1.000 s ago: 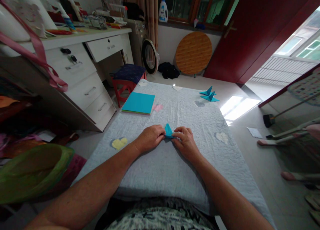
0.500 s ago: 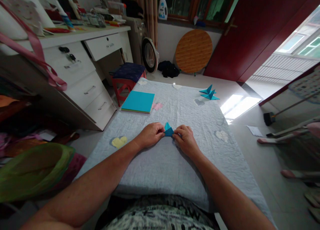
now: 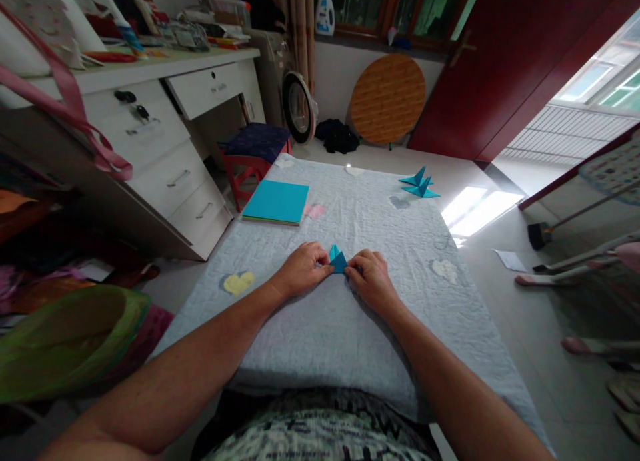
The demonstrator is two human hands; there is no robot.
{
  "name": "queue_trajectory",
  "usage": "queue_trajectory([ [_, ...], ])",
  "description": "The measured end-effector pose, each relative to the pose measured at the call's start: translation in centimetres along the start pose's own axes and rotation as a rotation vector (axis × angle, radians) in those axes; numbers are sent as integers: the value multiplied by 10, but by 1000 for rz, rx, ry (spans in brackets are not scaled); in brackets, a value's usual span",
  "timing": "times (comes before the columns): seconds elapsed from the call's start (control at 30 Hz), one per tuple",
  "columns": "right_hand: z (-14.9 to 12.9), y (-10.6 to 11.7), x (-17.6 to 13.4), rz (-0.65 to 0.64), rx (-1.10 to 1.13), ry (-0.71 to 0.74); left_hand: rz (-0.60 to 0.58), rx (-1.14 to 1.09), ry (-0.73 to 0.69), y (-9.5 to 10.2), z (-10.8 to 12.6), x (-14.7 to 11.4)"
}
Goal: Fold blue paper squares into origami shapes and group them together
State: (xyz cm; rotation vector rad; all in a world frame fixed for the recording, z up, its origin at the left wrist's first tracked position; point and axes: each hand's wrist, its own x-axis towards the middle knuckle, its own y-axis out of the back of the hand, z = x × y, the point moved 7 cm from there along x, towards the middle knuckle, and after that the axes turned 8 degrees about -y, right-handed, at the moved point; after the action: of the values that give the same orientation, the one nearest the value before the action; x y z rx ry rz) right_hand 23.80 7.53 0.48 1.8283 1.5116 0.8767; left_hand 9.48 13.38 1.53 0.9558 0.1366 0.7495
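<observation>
A small piece of folded blue origami paper [image 3: 339, 262] is held low over the cloth-covered table [image 3: 320, 334], a pointed flap standing up at its back. My left hand [image 3: 304, 269] pinches its left side between thumb and fingers. On the opposite side, my right hand [image 3: 371, 274] grips the right corner the same way. The fingers hide both ends of the paper. Beyond my left hand lies a stack of square paper [image 3: 277, 202], blue on top. Folded blue paper figures [image 3: 420, 183] with pointed wings rest at the table's far right corner.
A red stool [image 3: 255, 151] with a dark cushion touches the table's far left area. White drawers [image 3: 175, 174] stand to the left, above a green-lined bin [image 3: 75, 341]. Past the table are a washing machine [image 3: 299, 107] with its door ajar and a round wooden board [image 3: 389, 99].
The front of the folded paper now shows a taller triangular face between my fingers. Both hands stay in almost the same place.
</observation>
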Motion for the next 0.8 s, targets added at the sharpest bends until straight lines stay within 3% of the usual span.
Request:
queue_trajectory([
  [0.53, 0, -2, 5, -18, -71, -121, -87, 219, 129, -5, -5, 0],
  [0.8, -3, -2, 5, 71, -119, -161, -64, 322, 211, -5, -3, -4],
])
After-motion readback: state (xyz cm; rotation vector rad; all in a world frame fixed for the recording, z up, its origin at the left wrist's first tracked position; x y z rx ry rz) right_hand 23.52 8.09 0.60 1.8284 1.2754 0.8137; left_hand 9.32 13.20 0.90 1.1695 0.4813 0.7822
